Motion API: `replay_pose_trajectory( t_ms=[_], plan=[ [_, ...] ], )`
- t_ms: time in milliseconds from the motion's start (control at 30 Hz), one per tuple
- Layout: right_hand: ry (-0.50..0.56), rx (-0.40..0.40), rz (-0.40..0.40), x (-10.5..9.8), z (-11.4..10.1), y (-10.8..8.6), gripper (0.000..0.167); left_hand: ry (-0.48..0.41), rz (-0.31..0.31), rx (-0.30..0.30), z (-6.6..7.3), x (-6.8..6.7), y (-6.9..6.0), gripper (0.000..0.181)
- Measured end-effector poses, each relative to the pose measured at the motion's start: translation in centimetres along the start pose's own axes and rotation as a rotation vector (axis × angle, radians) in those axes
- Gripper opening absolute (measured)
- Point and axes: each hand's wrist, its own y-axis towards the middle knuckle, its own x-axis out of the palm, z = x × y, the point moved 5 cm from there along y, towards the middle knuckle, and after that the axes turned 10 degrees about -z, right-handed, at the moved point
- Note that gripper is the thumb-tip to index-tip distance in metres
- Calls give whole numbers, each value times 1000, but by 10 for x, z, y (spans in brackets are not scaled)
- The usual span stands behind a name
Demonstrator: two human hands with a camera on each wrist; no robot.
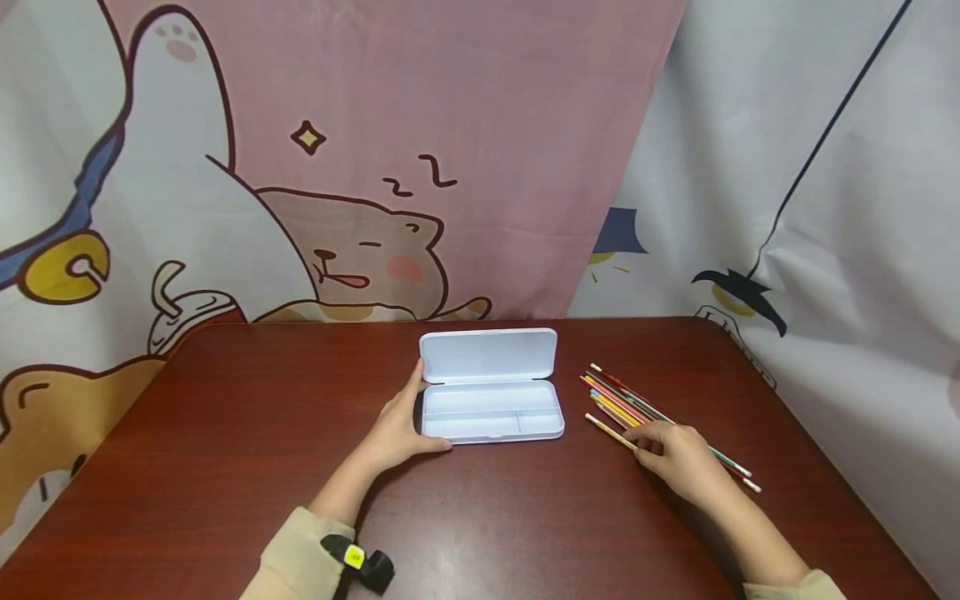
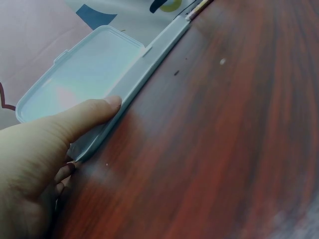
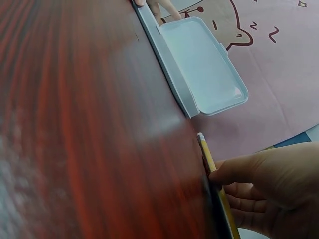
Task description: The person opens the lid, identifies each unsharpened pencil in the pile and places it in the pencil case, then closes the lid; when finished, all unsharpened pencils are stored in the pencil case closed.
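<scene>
A white pencil case point(image 1: 492, 412) stands with its lid point(image 1: 487, 356) raised at the middle of the table, its compartments bare. My left hand point(image 1: 397, 429) grips the case's left end, thumb point(image 2: 113, 101) on the front edge and fingers behind the left side. To the right, my right hand point(image 1: 678, 462) pinches a yellow pencil point(image 1: 611, 432) between thumb and fingers; its white-tipped end points toward the case point(image 3: 172, 74). Several coloured pencils point(image 1: 637, 404) lie in a loose bundle just beyond and partly under that hand.
The dark red-brown table point(image 1: 247, 417) runs back to a cartoon-printed cloth point(image 1: 487, 108), with another light cloth point(image 1: 862, 208) along the right side. A black strap device point(image 1: 367, 562) with a yellow label sits on the left sleeve.
</scene>
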Motion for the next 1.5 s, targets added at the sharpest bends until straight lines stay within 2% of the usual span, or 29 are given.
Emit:
replay_pose_trajectory(
  t_ms=[167, 333, 500, 867, 1200, 1367, 1500],
  plan=[
    [7, -32, 59, -8, -6, -2, 21, 0, 2, 2, -1, 1, -1, 132],
    [19, -107, 147, -15, -15, -2, 23, 8, 5, 0, -1, 0, 0, 132],
    [36, -182, 179, -18, -24, 2, 24, 12, 8, -2, -3, 0, 1, 133],
    [90, -322, 174, -13, -49, 30, 34, 18, 18, 6, -3, -1, 0, 133],
    [137, -418, 150, -3, -76, 58, 31, 9, 19, 9, 0, 1, 2, 132],
    [145, -473, 113, 3, -92, 72, 29, 10, 29, 20, 0, 1, 1, 132],
    [143, -484, 73, 8, -104, 81, 28, 12, 33, 26, 0, -1, 0, 131]
  ],
)
